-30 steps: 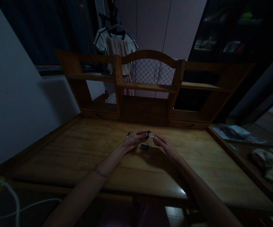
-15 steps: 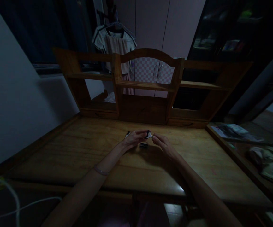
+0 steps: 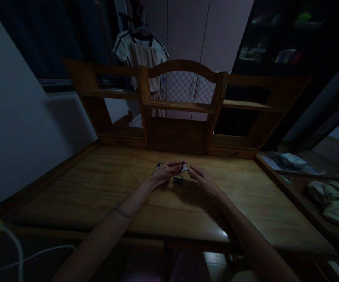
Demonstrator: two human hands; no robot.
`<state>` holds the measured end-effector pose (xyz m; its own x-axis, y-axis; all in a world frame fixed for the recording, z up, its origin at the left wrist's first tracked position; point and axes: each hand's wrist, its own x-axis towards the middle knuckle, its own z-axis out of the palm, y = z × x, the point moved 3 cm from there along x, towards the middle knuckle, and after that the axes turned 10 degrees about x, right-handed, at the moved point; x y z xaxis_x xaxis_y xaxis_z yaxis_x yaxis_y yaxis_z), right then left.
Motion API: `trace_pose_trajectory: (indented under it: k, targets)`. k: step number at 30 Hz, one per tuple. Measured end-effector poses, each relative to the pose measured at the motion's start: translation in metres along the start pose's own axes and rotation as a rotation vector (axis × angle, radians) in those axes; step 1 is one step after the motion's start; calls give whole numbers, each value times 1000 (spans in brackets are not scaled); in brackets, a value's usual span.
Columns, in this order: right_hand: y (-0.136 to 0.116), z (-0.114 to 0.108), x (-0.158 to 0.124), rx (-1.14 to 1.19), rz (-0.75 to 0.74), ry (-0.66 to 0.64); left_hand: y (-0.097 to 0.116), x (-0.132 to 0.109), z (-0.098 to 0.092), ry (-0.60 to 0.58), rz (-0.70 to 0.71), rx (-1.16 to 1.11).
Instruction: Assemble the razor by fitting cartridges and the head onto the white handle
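Observation:
Between my two hands, above the desk, is a small black-and-silver piece (image 3: 184,167), with a dark upright bar and a shiny metal part pointing right. It is too small and dim to name its kind. My left hand (image 3: 167,171) holds its dark end from the left, fingers stretched to the right. My right hand (image 3: 199,174) pinches the metal end between thumb and curled fingers. Just below them, a small dark object with a light edge (image 3: 178,180) lies on the desk. A narrow white-and-black object (image 3: 158,166) lies beyond my left hand, partly hidden by it.
The wooden desk (image 3: 113,188) has a shelf unit (image 3: 181,105) along its back edge. Papers and a plastic bag (image 3: 289,161) lie on a surface at the right, with crumpled cloth (image 3: 338,201) nearer. A white cable (image 3: 19,250) hangs at the lower left. The room is dim.
The view has shifted very slightly. Both hands keep their hold on the small piece in nearly the same position, and the objects on the desk have not moved.

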<state>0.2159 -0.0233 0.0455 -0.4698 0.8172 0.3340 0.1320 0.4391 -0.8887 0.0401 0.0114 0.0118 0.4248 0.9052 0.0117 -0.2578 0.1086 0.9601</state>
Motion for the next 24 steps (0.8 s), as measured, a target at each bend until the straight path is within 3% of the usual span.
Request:
trace_pose_trajectory:
  k: [24]
  targets:
    - [4,-1,1,58,36,-17,-2,0,-1,22,-7,-6]
